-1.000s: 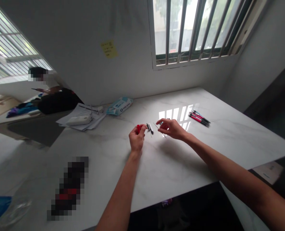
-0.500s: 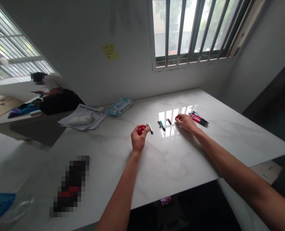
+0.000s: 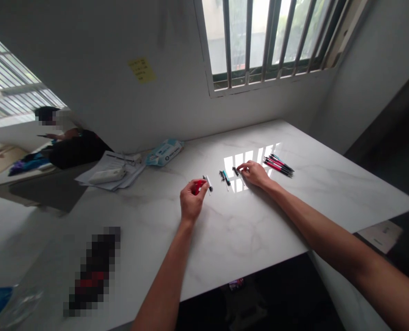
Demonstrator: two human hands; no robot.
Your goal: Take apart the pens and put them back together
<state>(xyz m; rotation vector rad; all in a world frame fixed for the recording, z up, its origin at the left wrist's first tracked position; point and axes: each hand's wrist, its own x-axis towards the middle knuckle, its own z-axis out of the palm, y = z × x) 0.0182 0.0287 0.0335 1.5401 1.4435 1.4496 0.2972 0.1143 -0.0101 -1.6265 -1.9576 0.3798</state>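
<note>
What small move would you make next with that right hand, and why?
Probably pinch the small dark piece and lift it: the right hand lies on the table with its fingertips right at that piece, while the left hand grips a red part.

**One head-worn camera, tipped forward and down**

The single view sits at the person's head, above the near edge of the white marble table (image 3: 345,184), and looks forward and down across it. Both forearms enter from the bottom edge and run away from the lens. The left hand (image 3: 190,202), closed round a red pen piece (image 3: 199,185), lies just left of the frame's centre. The right hand (image 3: 256,174) lies just right of it and a little farther off — both at arm's length, small in the wide, bowed picture. Beyond the hands the camera faces the wall and the barred window (image 3: 259,41). Far to the left of the left hand, another person (image 3: 73,147) sits near the frame's edge. Heights look squeezed.
</note>
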